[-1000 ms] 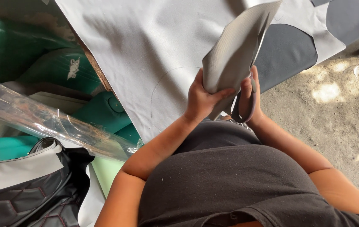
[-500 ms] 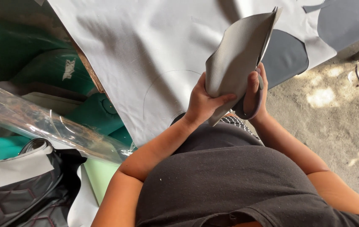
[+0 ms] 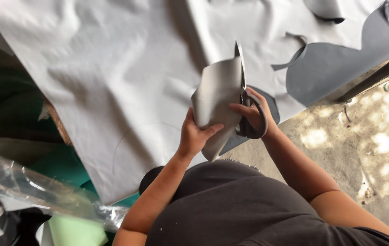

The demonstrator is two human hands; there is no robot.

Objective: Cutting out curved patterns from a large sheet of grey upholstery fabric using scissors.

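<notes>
My left hand grips a curved piece of grey sheet material from below, holding it up in front of me. My right hand has its fingers through the dark handles of a pair of scissors, whose blades run up along the piece's right edge. Behind both hands a large grey sheet lies spread over a table, with a faint curved line drawn on it near my left wrist.
Cut-out gaps in the sheet show a dark surface at upper right. Green material and crinkled clear plastic sit at left below the sheet. Sunlit concrete floor lies at right.
The view shifted, so hands and piece now sit lower and more central. The grey piece has turned in my left hand and the scissors stand more upright along its edge.
</notes>
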